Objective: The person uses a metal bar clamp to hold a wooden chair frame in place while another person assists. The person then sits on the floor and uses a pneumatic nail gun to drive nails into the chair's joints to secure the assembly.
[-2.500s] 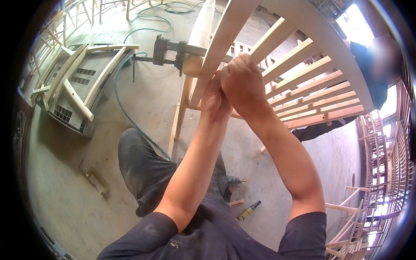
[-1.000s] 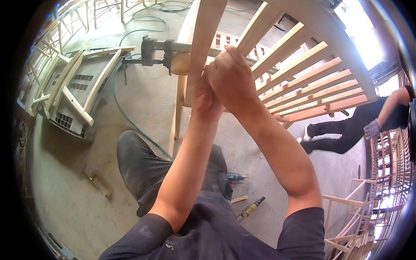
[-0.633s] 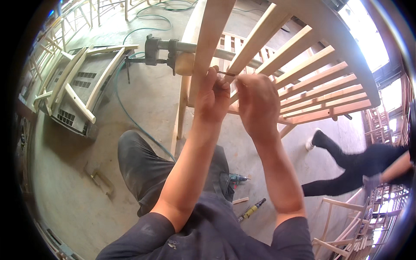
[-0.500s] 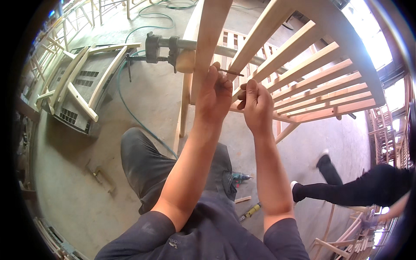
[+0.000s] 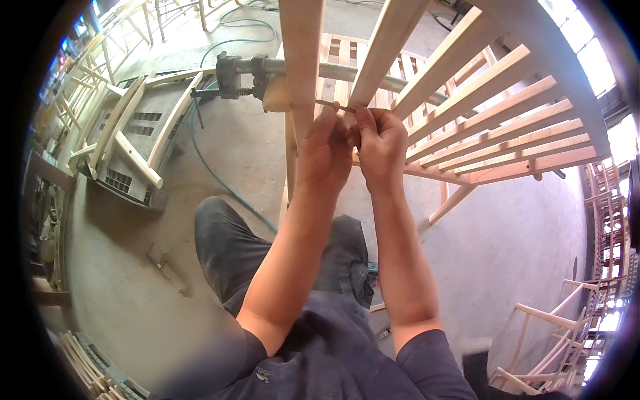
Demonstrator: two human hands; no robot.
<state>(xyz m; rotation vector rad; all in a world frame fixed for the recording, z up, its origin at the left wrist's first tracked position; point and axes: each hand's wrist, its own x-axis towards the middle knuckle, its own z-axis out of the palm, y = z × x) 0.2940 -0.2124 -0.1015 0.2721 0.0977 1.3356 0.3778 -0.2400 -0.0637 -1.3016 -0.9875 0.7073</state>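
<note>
In front of the slatted wooden piece (image 5: 390,50), my two hands meet at a thin dark rod (image 5: 327,103), too small to tell whether it is a bit or a screw. My left hand (image 5: 325,150) is closed, its fingertips at the rod beside the leftmost upright. My right hand (image 5: 385,143) pinches the rod's right end between thumb and bent forefinger; the other fingers curl out of sight. A pipe clamp (image 5: 230,77) runs behind the slats, with a pale wooden block (image 5: 277,95) between its jaw and the wood.
Curved wooden frame parts (image 5: 127,120) lie on a grey slab at left. A green hose (image 5: 207,163) crosses the floor. Another clamp (image 5: 167,270) lies lower left. A power drill (image 5: 373,268) is mostly hidden by my leg. Wooden frames (image 5: 547,317) stand lower right.
My right hand has moved left and up to the rod, close against my left hand. The rod has shifted left. The other person's legs have mostly left the right side.
</note>
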